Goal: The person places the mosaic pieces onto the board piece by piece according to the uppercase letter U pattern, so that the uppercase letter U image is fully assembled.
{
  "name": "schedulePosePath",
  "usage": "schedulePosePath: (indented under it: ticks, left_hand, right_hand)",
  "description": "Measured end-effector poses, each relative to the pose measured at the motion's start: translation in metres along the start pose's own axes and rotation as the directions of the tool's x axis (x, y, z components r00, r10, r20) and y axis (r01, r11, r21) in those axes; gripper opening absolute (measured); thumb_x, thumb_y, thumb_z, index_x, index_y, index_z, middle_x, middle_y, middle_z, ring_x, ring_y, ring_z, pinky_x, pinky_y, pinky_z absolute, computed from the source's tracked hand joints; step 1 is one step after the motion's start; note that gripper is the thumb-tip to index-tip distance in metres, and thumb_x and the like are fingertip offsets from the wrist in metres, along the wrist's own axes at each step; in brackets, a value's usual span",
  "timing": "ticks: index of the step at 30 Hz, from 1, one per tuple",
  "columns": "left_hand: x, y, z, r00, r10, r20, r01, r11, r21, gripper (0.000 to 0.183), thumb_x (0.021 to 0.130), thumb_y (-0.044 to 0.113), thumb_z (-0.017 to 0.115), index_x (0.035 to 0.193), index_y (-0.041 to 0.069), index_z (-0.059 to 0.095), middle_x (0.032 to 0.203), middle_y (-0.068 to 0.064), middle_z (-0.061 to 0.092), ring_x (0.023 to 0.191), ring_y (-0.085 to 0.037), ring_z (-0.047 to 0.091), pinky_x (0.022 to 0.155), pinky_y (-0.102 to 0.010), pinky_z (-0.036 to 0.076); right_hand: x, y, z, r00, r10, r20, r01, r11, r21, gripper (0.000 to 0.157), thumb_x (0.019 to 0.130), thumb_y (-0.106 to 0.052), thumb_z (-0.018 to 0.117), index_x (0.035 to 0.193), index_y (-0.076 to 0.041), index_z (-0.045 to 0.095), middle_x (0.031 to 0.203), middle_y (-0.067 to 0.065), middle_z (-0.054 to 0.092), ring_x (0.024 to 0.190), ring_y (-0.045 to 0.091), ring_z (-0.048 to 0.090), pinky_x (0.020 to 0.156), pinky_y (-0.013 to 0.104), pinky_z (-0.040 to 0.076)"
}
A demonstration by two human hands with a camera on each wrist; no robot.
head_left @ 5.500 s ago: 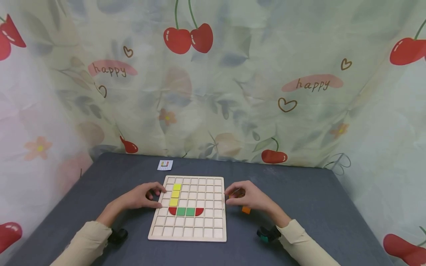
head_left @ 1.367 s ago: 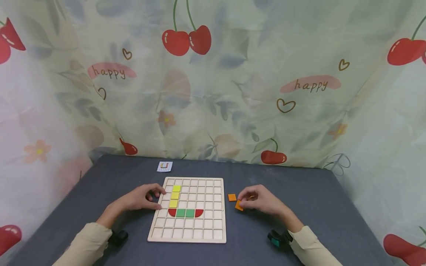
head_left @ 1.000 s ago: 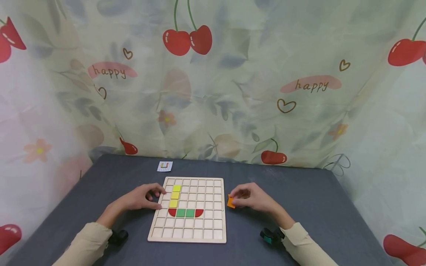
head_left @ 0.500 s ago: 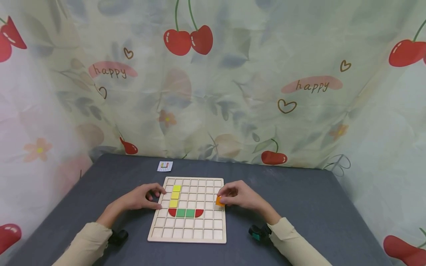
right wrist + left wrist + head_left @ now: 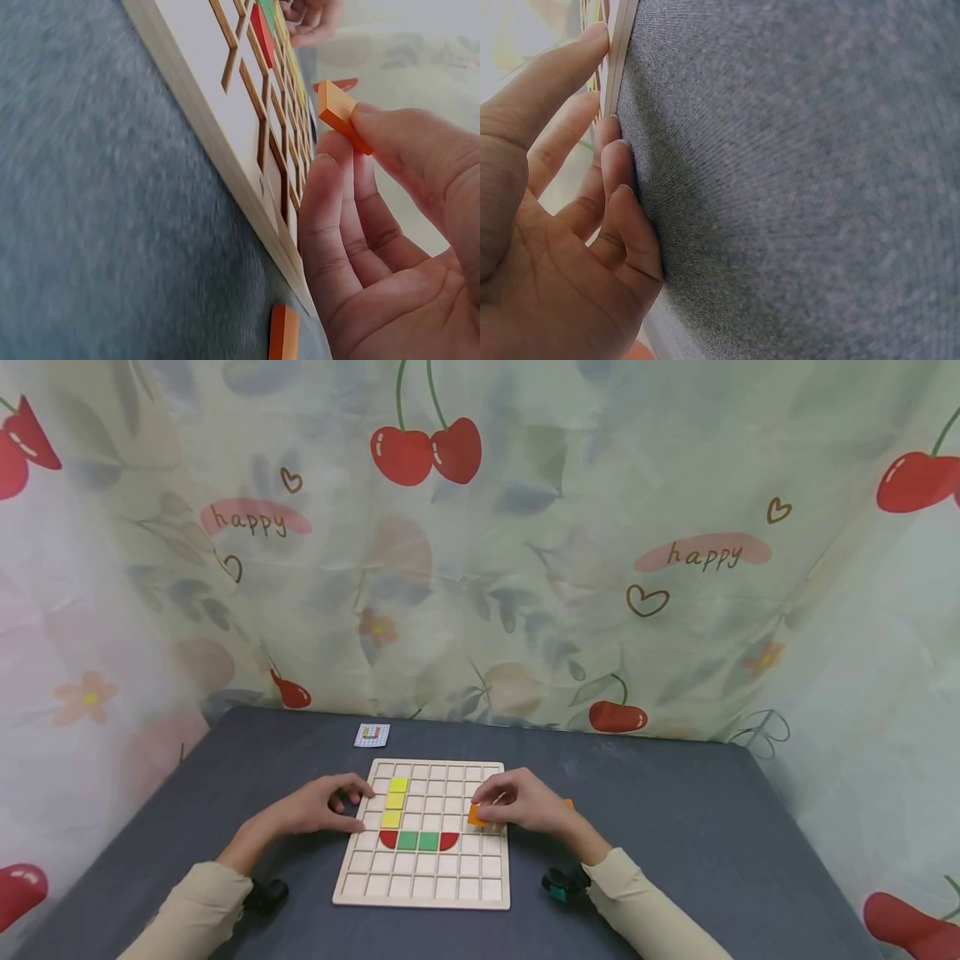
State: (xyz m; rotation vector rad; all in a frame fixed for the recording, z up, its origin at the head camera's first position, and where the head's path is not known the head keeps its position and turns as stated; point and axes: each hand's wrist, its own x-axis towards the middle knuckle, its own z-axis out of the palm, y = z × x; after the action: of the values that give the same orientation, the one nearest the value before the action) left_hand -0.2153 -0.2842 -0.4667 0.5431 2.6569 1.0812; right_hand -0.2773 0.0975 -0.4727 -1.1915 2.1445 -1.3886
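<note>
A pale wooden grid board [image 5: 420, 889] lies on the dark cloth. Yellow square tiles [image 5: 395, 802] form a column on it, above a row of two green tiles [image 5: 417, 840] with a red rounded piece [image 5: 449, 840] at each end. My right hand [image 5: 525, 802] pinches an orange square tile [image 5: 339, 112] between thumb and fingers, above the right part of the grid. My left hand [image 5: 318, 802] rests at the board's left edge, its thumb [image 5: 592, 45] and a fingertip touching the rim, other fingers loosely bent.
Another orange tile [image 5: 283, 332] lies on the cloth right of the board, mostly hidden behind my right wrist in the head view. A small card [image 5: 372, 735] with a coloured grid pattern lies behind the board. A printed curtain [image 5: 480, 568] surrounds the table.
My right hand has pinched one orange tile from the cloth on the right and carried it left over the board. My left hand stays at the board's left edge.
</note>
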Motion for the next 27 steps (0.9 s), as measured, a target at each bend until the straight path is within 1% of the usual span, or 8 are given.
schedulePosePath:
  ticks: [3, 5, 8, 12, 15, 19, 22, 27]
  left_hand:
    - [0.001, -0.001, 0.0, 1.0, -0.001, 0.0, 0.001, 1.0, 0.004, 0.043, 0.087, 0.023, 0.084, 0.122, 0.009, 0.065, 0.103, -0.005, 0.054, 0.087, -0.023, 0.051, 0.074, -0.034, 0.041]
    - [0.001, -0.002, 0.0, 1.0, -0.005, 0.0, 0.005, 1.0, 0.003, 0.043, 0.087, 0.024, 0.084, 0.122, 0.01, 0.065, 0.103, -0.005, 0.054, 0.087, -0.023, 0.051, 0.074, -0.033, 0.041]
    - [0.001, -0.002, 0.0, 1.0, -0.005, 0.0, 0.005, 1.0, -0.001, 0.042, 0.087, 0.024, 0.084, 0.122, 0.01, 0.065, 0.103, -0.005, 0.054, 0.087, -0.023, 0.051, 0.074, -0.033, 0.041]
    - [0.001, -0.002, 0.0, 1.0, 0.008, 0.004, -0.008, 1.0, -0.007, 0.042, 0.087, 0.023, 0.084, 0.123, 0.009, 0.065, 0.103, -0.006, 0.054, 0.087, -0.024, 0.051, 0.074, -0.034, 0.041]
    - [0.0, -0.002, -0.001, 1.0, 0.005, 0.005, -0.005, 1.0, -0.014, 0.043, 0.087, 0.023, 0.084, 0.123, 0.008, 0.065, 0.104, -0.006, 0.054, 0.087, -0.024, 0.051, 0.073, -0.033, 0.041]
    - [0.0, -0.002, -0.001, 1.0, -0.003, 0.002, 0.003, 1.0, -0.009, 0.043, 0.087, 0.023, 0.084, 0.123, 0.009, 0.065, 0.104, -0.006, 0.054, 0.087, -0.024, 0.051, 0.073, -0.033, 0.041]
    - [0.0, -0.002, -0.001, 1.0, -0.002, 0.001, 0.002, 1.0, -0.007, 0.043, 0.087, 0.023, 0.084, 0.123, 0.009, 0.065, 0.104, -0.006, 0.054, 0.086, -0.024, 0.051, 0.073, -0.033, 0.041]
    - [0.0, -0.001, 0.0, 1.0, 0.001, 0.002, -0.001, 1.0, -0.015, 0.044, 0.087, 0.022, 0.084, 0.124, 0.009, 0.065, 0.104, -0.006, 0.054, 0.087, -0.024, 0.051, 0.073, -0.034, 0.04]
  right_hand:
    - [0.003, 0.0, 0.004, 1.0, 0.008, 0.006, -0.008, 1.0, 0.028, 0.017, 0.095, -0.008, 0.074, 0.111, -0.003, 0.074, 0.098, 0.006, 0.072, 0.071, 0.033, 0.065, 0.064, 0.036, 0.055]
    - [0.004, 0.0, 0.006, 1.0, 0.008, 0.01, -0.009, 0.999, 0.033, 0.017, 0.095, -0.008, 0.073, 0.111, -0.003, 0.074, 0.098, 0.006, 0.072, 0.073, 0.035, 0.065, 0.065, 0.037, 0.055]
    - [0.007, 0.0, 0.009, 1.0, 0.017, 0.012, -0.017, 1.0, 0.026, 0.017, 0.096, -0.008, 0.073, 0.112, -0.004, 0.074, 0.098, 0.003, 0.072, 0.075, 0.032, 0.066, 0.067, 0.037, 0.055]
    - [0.013, 0.0, 0.013, 1.0, 0.031, -0.001, -0.031, 0.999, -0.011, 0.017, 0.095, -0.01, 0.074, 0.111, -0.006, 0.075, 0.098, 0.001, 0.072, 0.08, 0.023, 0.066, 0.074, 0.033, 0.054]
    - [0.017, -0.001, 0.016, 0.999, 0.041, -0.002, -0.041, 0.999, -0.002, 0.016, 0.095, -0.009, 0.074, 0.11, -0.006, 0.075, 0.098, 0.003, 0.072, 0.08, 0.023, 0.067, 0.074, 0.033, 0.054]
    - [0.02, -0.003, 0.018, 0.998, 0.062, 0.01, -0.062, 0.997, 0.048, 0.015, 0.094, -0.007, 0.074, 0.11, -0.004, 0.075, 0.096, 0.008, 0.072, 0.073, 0.031, 0.067, 0.068, 0.036, 0.055]
    - [0.024, -0.004, 0.019, 0.997, 0.073, 0.012, -0.074, 0.996, 0.057, 0.014, 0.094, -0.007, 0.074, 0.108, -0.004, 0.075, 0.095, 0.007, 0.072, 0.07, 0.032, 0.066, 0.065, 0.036, 0.055]
    - [0.03, -0.005, 0.021, 0.999, 0.048, 0.001, -0.047, 0.998, -0.034, 0.012, 0.093, -0.008, 0.075, 0.106, -0.006, 0.076, 0.093, 0.003, 0.073, 0.069, 0.025, 0.065, 0.065, 0.031, 0.053]
